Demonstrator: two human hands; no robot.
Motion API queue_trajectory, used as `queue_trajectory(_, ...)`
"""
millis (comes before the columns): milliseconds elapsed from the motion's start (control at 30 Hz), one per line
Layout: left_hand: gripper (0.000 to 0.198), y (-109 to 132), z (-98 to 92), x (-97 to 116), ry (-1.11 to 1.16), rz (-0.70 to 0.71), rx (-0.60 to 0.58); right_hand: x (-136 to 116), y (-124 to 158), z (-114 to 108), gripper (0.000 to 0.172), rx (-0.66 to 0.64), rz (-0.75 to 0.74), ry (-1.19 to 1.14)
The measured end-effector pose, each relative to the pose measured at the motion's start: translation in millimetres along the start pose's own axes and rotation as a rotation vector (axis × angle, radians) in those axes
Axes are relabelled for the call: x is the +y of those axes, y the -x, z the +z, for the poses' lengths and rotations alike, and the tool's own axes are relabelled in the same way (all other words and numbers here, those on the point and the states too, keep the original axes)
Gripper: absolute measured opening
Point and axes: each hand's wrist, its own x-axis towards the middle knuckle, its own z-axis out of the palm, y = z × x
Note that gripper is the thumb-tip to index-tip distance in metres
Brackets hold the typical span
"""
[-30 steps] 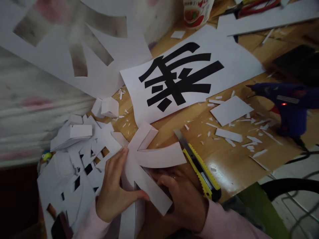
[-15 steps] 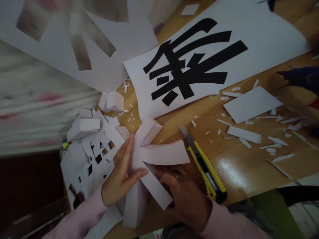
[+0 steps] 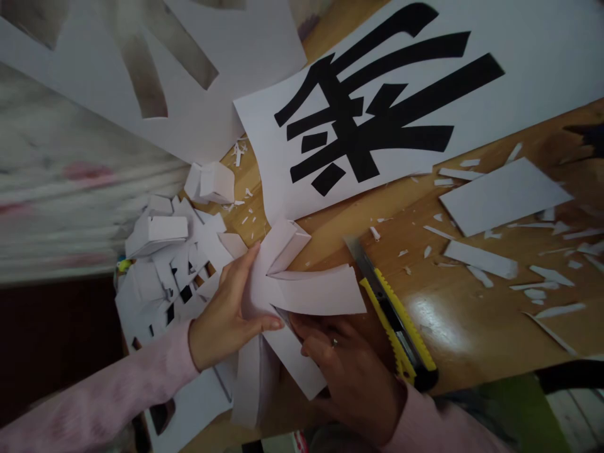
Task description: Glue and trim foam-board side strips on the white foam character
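Observation:
A white folded-paper shape [image 3: 311, 290] with several strip-like arms stands on the wooden table, some arms boxed with side walls. Clasped around its centre is my left hand [image 3: 231, 311], thumb on the near face and fingers on the far side. My right hand [image 3: 349, 371] is closed at the lower arm, its fingertips partly hidden behind the paper, near the inner corner between two arms. Just right of that hand lies a yellow box cutter [image 3: 396, 321], its blade extended and pointing away from me.
A white sheet with a bold black character [image 3: 353, 126] lies beyond. Cut-out paper [image 3: 189, 119] hangs over the upper left. Paper boxes and scraps [image 3: 163, 236] pile at left. A white card [image 3: 507, 195] and offcuts [image 3: 481, 258] lie right on the table [image 3: 462, 333].
The view has shifted slightly, so the sheet, card and cutter appear farther right. Both hands keep their hold on the paper shape, with little movement. The dark object at far right has moved mostly out of view.

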Motion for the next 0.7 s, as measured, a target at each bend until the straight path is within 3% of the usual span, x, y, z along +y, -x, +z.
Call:
queue_trajectory(233,0.117,-11.1,-7.1,0.3,-0.010,-0.033,-0.136,-0.3,0.4,-2.5,0.053,-0.016,0.091,-0.071)
queue_trajectory(400,0.118,-22.4,-14.0,7.8,0.039,-0.092,-0.130,2.3,4.7,0.5,0.071,0.040,0.106,-0.070)
queue_trajectory(500,0.119,-28.7,-18.2,14.9,0.044,-0.166,-0.112,3.7,4.7,0.7,0.079,-0.018,0.092,-0.045)
queue_trajectory(567,0.120,-31.4,-19.5,18.3,0.043,-0.188,-0.106,3.9,3.4,-0.2,0.080,-0.037,0.082,-0.045)
queue_trajectory(700,0.118,-32.3,-18.8,19.7,0.062,-0.154,-0.085,3.0,1.3,-1.7,0.067,-0.026,0.105,-0.051)
